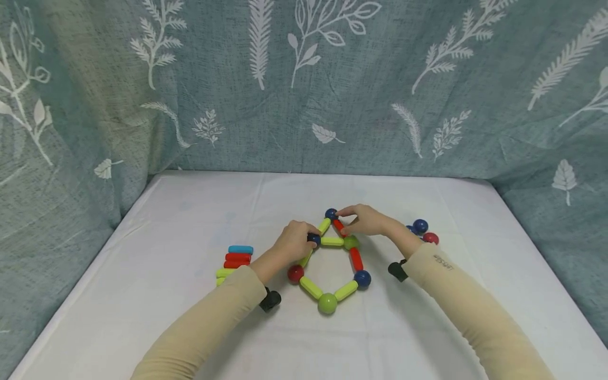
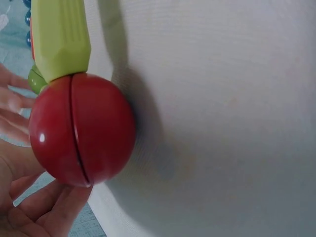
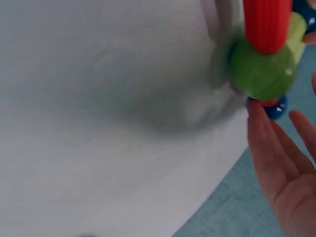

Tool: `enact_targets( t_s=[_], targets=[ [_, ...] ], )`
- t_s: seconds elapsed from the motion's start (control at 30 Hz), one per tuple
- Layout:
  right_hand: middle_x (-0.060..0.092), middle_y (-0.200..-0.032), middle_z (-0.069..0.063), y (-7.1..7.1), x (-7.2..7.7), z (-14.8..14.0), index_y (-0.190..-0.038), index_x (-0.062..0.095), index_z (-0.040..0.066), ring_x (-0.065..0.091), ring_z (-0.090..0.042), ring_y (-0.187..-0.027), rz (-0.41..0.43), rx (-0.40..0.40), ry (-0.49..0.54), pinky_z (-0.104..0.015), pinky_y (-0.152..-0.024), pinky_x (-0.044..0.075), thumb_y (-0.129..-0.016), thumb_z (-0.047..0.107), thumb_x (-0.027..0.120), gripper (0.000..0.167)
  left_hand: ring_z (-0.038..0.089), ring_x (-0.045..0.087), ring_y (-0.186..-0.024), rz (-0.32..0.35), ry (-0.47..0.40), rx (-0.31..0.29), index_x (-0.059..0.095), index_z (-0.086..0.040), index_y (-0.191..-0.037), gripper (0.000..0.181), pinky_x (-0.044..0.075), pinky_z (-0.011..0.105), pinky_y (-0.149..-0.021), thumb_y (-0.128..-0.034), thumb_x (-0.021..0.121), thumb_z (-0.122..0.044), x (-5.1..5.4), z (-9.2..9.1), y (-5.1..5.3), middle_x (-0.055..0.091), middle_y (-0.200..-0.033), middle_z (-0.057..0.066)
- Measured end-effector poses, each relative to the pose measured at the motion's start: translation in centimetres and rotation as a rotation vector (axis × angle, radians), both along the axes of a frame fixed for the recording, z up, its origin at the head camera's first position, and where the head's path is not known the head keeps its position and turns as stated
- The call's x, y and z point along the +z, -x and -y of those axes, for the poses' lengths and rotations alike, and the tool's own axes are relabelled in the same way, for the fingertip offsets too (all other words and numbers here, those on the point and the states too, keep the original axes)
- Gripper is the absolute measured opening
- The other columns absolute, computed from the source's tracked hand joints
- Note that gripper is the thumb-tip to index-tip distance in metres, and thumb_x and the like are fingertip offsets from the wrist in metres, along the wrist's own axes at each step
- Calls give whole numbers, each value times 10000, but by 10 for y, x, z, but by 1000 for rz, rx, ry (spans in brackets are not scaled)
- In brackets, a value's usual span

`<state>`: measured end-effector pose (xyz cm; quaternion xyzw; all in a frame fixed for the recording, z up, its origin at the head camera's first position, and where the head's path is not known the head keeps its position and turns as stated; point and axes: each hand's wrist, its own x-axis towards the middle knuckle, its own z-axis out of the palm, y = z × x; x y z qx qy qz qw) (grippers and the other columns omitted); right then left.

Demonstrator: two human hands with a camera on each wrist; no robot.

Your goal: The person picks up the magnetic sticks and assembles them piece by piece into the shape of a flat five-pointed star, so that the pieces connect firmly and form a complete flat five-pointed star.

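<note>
A ring of magnetic sticks and balls lies on the table, with a triangle at its far end. My left hand (image 1: 295,241) grips the dark blue ball (image 1: 313,239) at the triangle's left corner. Spread around the far red stick (image 1: 339,227), my right hand (image 1: 364,219) has its index finger at the top blue ball (image 1: 331,214) and its thumb by the stick, near the green ball (image 1: 351,242). Close to the left wrist camera is the red ball (image 2: 81,129), joined to a lime stick (image 2: 60,37); it partly hides the left hand. The right wrist view shows fairly straight right fingers (image 3: 276,153).
Left of the ring lie several loose sticks (image 1: 238,257), partly behind the left forearm. Loose balls, blue (image 1: 420,226) and red (image 1: 430,238), sit beyond the right forearm. A patterned curtain (image 1: 285,116) hangs behind the white-covered table (image 1: 190,211).
</note>
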<state>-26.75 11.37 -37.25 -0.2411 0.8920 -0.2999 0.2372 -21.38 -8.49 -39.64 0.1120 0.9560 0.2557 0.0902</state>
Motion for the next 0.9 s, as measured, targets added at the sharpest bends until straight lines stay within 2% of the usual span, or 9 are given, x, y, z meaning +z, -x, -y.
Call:
enact_targets(
  t_s=[0.13,0.27,0.33,0.47,0.57,0.77,0.9],
  targets=[
    [555,-1199,-182,-24,3,-16,-1218,546,-14,583,-285,-1000,-62,12,42,-352,-817,491,-856,117,624,392,208,538,-1023,-5,4,2,647,-94,-1141,292,412,408,-936,-849,647,-105,0,0,0,585,-1199,118],
    [630,-1003,-101,-49,-2,-33,-1053,625,1,604,-224,-879,-128,-13,52,-308,-737,509,-822,129,669,267,226,540,-1059,-9,-5,-3,638,-84,-1143,297,422,403,-926,-847,648,-96,0,1,0,591,-1184,122],
    [637,-922,-55,-61,-6,-41,-991,637,13,605,-190,-826,-117,-20,59,-288,-708,510,-811,139,685,225,234,543,-1063,-9,-4,-7,632,-80,-1141,294,430,399,-916,-848,647,-93,0,0,0,593,-1174,127],
    [611,-808,-7,-79,-12,-49,-930,634,19,601,-148,-732,-2,-29,104,-263,-643,515,-797,154,703,201,227,552,-1026,-2,5,-8,629,-78,-1128,282,447,386,-897,-847,647,-90,1,0,2,597,-1156,133],
    [587,-755,-6,-88,-15,-48,-900,622,14,596,-144,-659,41,-45,134,-259,-586,513,-798,170,705,203,225,548,-1023,5,14,-8,633,-78,-1123,280,443,390,-901,-843,652,-91,1,-1,3,599,-1151,127],
    [574,-667,19,-94,-17,-39,-796,604,40,535,-95,-531,-75,-92,67,-235,-503,454,-788,184,716,182,197,540,-1014,3,28,-38,654,-63,-1106,276,434,372,-912,-832,665,-95,6,1,4,611,-1142,102],
    [577,-670,9,-92,-15,-36,-789,607,44,539,-101,-530,-71,-147,17,-240,-506,466,-775,159,726,166,176,543,-898,11,48,-86,664,-31,-1083,251,481,282,-764,-839,650,-88,10,6,2,620,-1109,112]
  ],
)
